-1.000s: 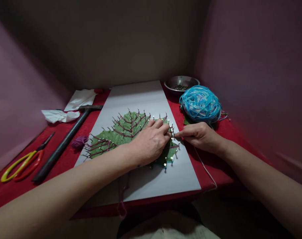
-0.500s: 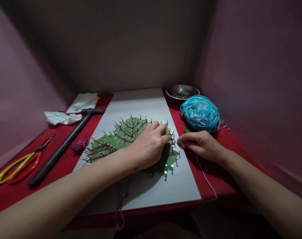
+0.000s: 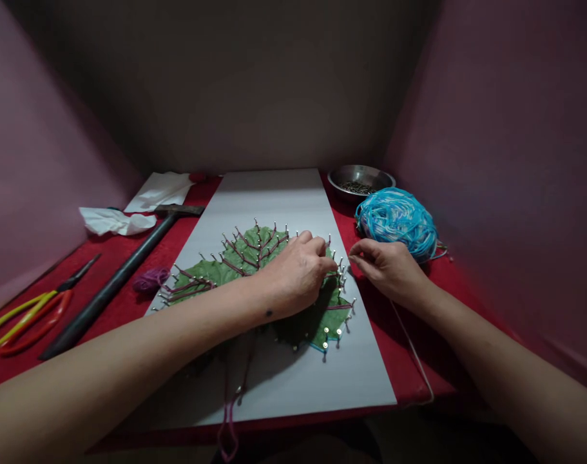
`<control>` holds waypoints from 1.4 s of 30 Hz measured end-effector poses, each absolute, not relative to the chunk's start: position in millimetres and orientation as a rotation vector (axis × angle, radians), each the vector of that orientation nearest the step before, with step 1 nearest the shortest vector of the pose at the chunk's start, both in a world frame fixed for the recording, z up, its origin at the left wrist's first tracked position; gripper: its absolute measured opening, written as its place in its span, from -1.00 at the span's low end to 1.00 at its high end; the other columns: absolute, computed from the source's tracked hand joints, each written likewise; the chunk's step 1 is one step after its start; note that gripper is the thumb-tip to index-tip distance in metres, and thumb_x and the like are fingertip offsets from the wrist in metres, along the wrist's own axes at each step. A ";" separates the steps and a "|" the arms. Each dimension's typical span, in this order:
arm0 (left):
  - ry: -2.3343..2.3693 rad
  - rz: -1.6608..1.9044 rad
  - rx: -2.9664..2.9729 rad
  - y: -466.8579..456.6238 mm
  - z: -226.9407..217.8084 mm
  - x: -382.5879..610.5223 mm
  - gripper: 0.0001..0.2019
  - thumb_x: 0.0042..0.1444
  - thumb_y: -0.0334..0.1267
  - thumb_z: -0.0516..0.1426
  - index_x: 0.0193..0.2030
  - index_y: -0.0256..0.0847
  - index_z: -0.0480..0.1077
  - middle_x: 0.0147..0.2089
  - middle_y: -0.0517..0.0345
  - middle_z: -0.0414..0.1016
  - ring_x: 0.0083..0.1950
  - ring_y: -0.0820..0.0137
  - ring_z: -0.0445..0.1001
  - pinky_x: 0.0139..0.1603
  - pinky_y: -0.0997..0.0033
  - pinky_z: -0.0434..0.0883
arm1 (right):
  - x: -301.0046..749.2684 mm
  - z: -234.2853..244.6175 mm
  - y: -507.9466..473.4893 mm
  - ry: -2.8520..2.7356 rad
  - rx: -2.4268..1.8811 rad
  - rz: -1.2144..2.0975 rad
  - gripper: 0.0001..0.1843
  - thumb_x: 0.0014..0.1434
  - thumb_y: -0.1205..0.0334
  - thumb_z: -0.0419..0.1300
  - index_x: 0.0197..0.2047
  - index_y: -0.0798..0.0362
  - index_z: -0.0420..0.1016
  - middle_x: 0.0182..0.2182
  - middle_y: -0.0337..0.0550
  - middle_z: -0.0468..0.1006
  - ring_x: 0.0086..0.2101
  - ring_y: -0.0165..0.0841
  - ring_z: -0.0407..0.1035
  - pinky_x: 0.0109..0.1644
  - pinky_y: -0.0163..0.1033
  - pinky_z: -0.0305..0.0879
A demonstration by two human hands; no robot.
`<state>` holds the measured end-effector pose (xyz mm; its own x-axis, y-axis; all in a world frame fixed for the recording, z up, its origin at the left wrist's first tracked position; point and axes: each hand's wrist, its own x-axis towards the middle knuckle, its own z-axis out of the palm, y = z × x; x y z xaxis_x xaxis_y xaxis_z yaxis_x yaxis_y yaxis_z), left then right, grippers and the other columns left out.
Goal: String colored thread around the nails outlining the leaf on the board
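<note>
A green leaf (image 3: 245, 241) lies on a white board (image 3: 269, 190), ringed and crossed by several upright nails with dark purple yarn strung between them. My left hand (image 3: 298, 274) rests over the leaf's right half, its fingers curled closed near the nails; whatever they pinch is hidden. Just off the board's right edge, my right hand (image 3: 387, 267) has thumb and forefinger pinched together. From beneath it a pale strand of yarn (image 3: 413, 351) runs down to the table's front edge. Blue yarn (image 3: 317, 348) shows around nails at the leaf's lower right.
Behind my right hand sits a blue-and-white yarn ball (image 3: 399, 222), with a metal bowl (image 3: 338, 187) of nails beyond. To the left lie a hammer (image 3: 119, 283), yellow-and-red-handled scissors (image 3: 32, 303), a purple yarn bundle (image 3: 151, 280) and white papers (image 3: 160, 190). Walls stand close on both sides.
The view has shifted slightly. My right hand has risen a little relative to the board's edge, still pinched. My left hand keeps nearly the same place over the leaf.
</note>
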<state>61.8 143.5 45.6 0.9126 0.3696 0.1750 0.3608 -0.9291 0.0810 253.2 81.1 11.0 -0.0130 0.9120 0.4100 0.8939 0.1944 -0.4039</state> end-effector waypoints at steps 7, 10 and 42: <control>0.581 0.273 3.045 141.7 48.4 61.6 -0.70 0.18 -0.42 -0.04 -0.19 -0.17 0.51 -0.30 0.02 0.33 -0.23 0.30 0.18 -0.22 0.30 0.21 | 239.7 15.5 83.0 -1.974 -1.715 -0.174 -0.78 0.18 0.23 0.07 -0.34 0.11 0.51 -0.49 -0.09 0.57 -0.52 -0.37 0.37 -0.43 -0.29 0.10; 0.612 0.295 3.050 140.4 50.9 60.0 -0.71 0.18 -0.43 -0.03 -0.20 -0.20 0.51 -0.29 0.00 0.33 -0.21 0.29 0.18 -0.20 0.29 0.21 | 232.2 21.5 82.0 -2.006 -1.698 -0.053 -0.80 0.17 0.24 0.08 -0.36 0.12 0.50 -0.52 -0.11 0.55 -0.55 -0.41 0.33 -0.44 -0.31 0.10; 0.552 -0.099 3.181 130.2 56.6 59.4 -0.64 0.20 -0.39 -0.09 0.03 -0.12 0.41 -0.20 -0.02 0.26 -0.17 0.25 0.14 -0.15 0.23 0.19 | 264.7 -4.9 55.1 -2.355 -1.337 -0.389 -0.69 0.21 0.43 0.02 -0.09 0.07 0.54 -0.55 -0.21 0.52 -0.53 -0.46 0.37 -0.53 -0.35 0.11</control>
